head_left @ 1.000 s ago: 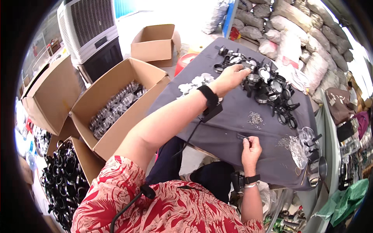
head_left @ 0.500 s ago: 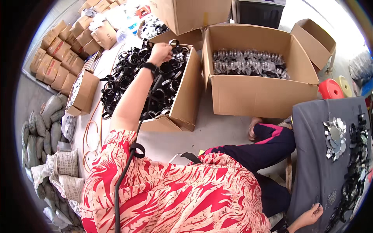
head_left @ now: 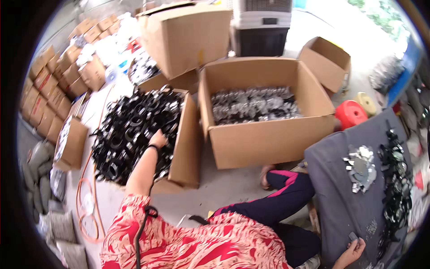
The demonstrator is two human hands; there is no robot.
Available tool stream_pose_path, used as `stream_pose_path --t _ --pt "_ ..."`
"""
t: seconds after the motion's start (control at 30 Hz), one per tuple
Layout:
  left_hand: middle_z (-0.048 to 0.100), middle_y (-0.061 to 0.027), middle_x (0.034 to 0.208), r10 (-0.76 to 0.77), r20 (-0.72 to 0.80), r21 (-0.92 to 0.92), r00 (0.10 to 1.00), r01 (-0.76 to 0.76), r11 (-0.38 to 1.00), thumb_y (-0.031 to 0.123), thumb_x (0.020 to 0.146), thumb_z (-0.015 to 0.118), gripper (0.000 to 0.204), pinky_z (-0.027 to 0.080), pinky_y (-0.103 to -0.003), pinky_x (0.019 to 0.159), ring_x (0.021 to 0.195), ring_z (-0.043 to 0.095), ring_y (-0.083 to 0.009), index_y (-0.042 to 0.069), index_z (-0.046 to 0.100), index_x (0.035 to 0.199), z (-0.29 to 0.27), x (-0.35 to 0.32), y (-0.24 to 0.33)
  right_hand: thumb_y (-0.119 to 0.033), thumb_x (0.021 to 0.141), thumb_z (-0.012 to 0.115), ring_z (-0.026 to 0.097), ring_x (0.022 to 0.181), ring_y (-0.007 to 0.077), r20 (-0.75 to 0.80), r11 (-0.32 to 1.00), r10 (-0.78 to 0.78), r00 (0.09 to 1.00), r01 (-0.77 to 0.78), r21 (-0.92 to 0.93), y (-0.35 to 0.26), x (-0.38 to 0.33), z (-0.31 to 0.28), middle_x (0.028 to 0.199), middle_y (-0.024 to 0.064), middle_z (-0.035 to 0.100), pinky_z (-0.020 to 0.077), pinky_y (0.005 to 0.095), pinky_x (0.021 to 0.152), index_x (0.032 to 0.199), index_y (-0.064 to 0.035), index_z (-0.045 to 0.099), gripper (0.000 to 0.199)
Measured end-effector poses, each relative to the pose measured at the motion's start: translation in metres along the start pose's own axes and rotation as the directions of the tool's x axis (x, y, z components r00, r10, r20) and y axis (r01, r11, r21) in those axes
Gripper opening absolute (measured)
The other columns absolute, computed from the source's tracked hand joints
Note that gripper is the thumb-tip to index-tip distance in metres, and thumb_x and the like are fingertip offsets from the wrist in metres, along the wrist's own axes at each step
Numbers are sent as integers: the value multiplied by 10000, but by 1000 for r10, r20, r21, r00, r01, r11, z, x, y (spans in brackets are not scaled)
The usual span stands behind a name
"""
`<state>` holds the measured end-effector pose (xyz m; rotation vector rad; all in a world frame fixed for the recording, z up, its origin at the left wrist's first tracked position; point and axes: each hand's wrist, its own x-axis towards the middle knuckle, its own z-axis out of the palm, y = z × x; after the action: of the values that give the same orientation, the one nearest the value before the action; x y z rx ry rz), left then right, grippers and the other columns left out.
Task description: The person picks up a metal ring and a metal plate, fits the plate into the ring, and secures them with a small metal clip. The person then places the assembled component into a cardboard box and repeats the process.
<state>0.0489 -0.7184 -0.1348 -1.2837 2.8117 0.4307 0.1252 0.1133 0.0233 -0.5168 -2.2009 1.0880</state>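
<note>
My left hand (head_left: 158, 139) reaches down into a large carton (head_left: 187, 139) heaped with black ring-shaped clamps (head_left: 117, 130). It is near the carton's right wall, and its blurred fingers are partly lost against the rings, so I cannot make out a grip. Far over to the right, my right hand (head_left: 352, 252) rests at the near edge of a grey cloth-covered table (head_left: 324, 197). Its fingertips are pinched at a small dark grey flat piece (head_left: 353, 236). Tiny metal bits (head_left: 371, 227) lie close to that hand.
An open carton (head_left: 264, 145) of plastic-wrapped metal parts stands right of the rings. On the cloth lie a pile of shiny flat pieces (head_left: 361, 169) and a row of black parts (head_left: 397, 179). Red (head_left: 350, 114) and yellow spools stand behind. An orange hose (head_left: 81, 204) curls across the floor.
My left hand has come from the far end of the ring heap to nearer its middle, by the right wall. The right hand stays at the cloth's near edge. The whole view has shifted.
</note>
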Motion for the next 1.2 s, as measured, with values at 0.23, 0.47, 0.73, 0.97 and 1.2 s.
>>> stream_pose_path --t 0.23,0.47,0.73,0.97,1.2 --pt "640 -278 983 -31 -2 129 1000 31 991 57 732 597 182 511 -438 847 960 632 -384 -37 684 862 3 -18 -1 37 839 520 458 611 38 -64 989 145 987 -142 45 46 17 -23 748 -3 550 380 190 545 988 9 599 171" --pt "660 -202 1054 -140 -35 299 989 144 943 112 725 677 249 530 -394 859 1008 643 -319 5 675 950 -32 -31 12 -28 735 690 581 659 230 51 819 140 989 -87 -567 40 21 -31 718 118 580 461 341 645 973 12 604 256" --pt "679 -194 925 38 -391 325 920 99 940 36 787 589 135 545 -411 773 900 664 -335 6 693 867 -133 -48 45 -116 763 692 595 849 376 125 705 9 992 82 -704 -18 28 -21 899 185 600 462 444 762 967 22 607 261" --pt "557 -42 626 520 -199 -578 831 -528 622 161 829 604 177 414 -270 464 507 527 -134 26 545 731 -163 -89 227 -116 776 679 629 740 290 174 947 -175 969 214 -239 -46 31 -12 819 170 637 495 356 668 888 29 644 187" --pt "508 12 666 940 -66 -989 336 -146 -18 187 930 526 145 356 -181 432 484 450 -54 44 547 946 -101 -253 376 -395 913 593 621 632 163 501 925 -259 826 62 376 -129 2 94 773 107 652 505 304 598 1069 52 602 473"
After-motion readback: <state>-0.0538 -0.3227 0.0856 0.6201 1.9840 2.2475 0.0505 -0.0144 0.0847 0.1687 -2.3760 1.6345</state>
